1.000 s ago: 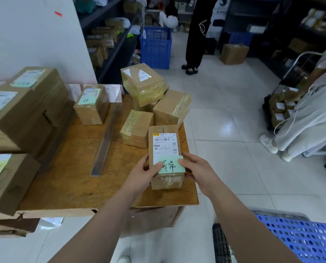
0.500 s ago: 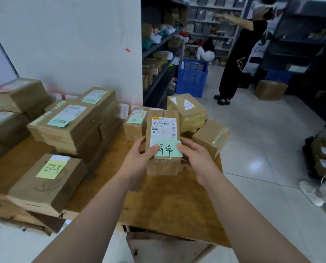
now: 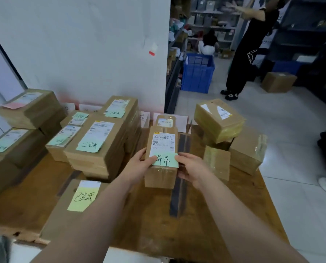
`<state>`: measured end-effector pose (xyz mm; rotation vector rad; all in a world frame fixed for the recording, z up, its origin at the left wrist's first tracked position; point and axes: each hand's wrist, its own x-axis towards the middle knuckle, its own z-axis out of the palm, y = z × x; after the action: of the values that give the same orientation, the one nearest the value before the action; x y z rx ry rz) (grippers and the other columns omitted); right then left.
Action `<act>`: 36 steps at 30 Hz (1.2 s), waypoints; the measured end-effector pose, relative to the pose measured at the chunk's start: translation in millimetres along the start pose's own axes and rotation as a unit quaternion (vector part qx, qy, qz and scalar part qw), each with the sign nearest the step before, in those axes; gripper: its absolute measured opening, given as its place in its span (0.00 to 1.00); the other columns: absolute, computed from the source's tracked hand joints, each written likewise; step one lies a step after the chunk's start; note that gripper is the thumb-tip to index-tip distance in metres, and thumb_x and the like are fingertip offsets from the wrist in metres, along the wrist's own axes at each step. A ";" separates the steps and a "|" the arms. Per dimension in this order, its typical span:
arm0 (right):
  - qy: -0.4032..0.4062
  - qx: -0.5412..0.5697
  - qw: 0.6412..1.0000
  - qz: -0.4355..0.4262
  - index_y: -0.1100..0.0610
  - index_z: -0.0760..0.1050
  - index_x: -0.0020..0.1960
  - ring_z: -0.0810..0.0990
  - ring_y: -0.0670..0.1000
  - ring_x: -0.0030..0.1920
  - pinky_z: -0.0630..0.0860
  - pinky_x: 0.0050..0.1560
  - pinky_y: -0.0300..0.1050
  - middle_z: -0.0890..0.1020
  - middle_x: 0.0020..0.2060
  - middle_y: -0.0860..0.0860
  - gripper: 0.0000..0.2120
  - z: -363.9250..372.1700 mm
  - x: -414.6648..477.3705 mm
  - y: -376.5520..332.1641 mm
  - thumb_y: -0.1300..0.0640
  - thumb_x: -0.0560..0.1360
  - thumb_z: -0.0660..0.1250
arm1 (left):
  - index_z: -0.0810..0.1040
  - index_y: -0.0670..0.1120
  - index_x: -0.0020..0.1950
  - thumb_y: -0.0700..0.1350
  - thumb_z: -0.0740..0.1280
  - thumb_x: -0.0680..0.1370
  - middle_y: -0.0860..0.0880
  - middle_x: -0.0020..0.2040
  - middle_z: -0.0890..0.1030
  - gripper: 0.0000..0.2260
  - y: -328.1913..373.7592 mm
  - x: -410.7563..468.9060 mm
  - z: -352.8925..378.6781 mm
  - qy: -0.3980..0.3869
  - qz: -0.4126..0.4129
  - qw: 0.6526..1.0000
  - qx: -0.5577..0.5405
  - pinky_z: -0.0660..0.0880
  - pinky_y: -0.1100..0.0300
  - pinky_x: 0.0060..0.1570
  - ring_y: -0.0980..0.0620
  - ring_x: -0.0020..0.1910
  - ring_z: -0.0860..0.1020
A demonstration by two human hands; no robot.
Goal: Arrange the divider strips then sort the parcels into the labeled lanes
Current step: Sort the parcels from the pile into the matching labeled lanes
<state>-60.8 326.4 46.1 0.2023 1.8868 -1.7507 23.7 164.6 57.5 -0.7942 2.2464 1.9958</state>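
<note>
Since 1.0 s ago: the parcel (image 3: pixel 161 149) has crossed from the right of the strip (image 3: pixel 178 190) to its left. It was held higher 0.5 s ago and is now low over the table (image 3: pixel 158 230). Cannot tell whether its underside touches the wood.

Parcel: long axis runs away from the person toward the wall (image 3: pixel 82 54), roughly parallel to the strip and just beside it. The shipping label faces up. A green note (image 3: pixel 166 160) sits at the near end of the top face, with its writing upright to the wearer.

Left hand (image 3: pixel 139 166) grips the parcel's left side, thumb on the note's left edge. Right hand (image 3: pixel 191 169) grips the right side, thumb at the note's right edge. The hands are apart, with the parcel clamped between them.

Just beyond the parcel's far end is a small box (image 3: pixel 165 121), with white cards (image 3: pixel 181 121) against the wall behind it.

Left: stack (image 3: pixel 101 149) of flat cartons carrying green notes.

Right of the strip: taped boxes (image 3: pixel 220 118), piled close together.

Far floor: blue crate (image 3: pixel 197 76) and a person (image 3: pixel 249 50) in black.
</note>
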 end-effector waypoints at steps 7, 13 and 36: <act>0.033 0.016 0.998 0.051 0.53 0.73 0.66 0.85 0.48 0.47 0.82 0.51 0.51 0.86 0.47 0.50 0.18 30.4 35.3 26.0 0.57 0.77 0.68 | 0.61 0.53 0.77 0.49 0.68 0.79 0.50 0.63 0.80 0.29 -26.2 42.1 -19.2 -0.034 -0.054 0.998 0.004 0.80 0.51 0.55 0.53 0.54 0.81; 0.047 0.025 0.996 0.077 0.55 0.72 0.68 0.84 0.50 0.50 0.80 0.56 0.55 0.85 0.50 0.51 0.19 39.4 58.3 41.9 0.58 0.78 0.67 | 0.59 0.54 0.78 0.48 0.67 0.80 0.48 0.67 0.77 0.29 -44.0 65.6 -15.2 -0.042 -0.085 0.995 0.016 0.78 0.45 0.59 0.49 0.60 0.79; 0.090 -0.080 0.993 0.018 0.55 0.71 0.70 0.79 0.50 0.58 0.81 0.48 0.43 0.80 0.61 0.51 0.21 38.8 71.1 48.7 0.56 0.78 0.67 | 0.64 0.52 0.75 0.48 0.64 0.81 0.54 0.63 0.79 0.22 -58.3 94.3 -7.0 -0.013 -0.039 0.994 0.099 0.75 0.70 0.28 0.61 0.42 0.79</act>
<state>-86.3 277.9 -30.9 0.3403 2.1269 -1.5945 -33.4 122.7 -28.1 -0.8151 2.3130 1.7078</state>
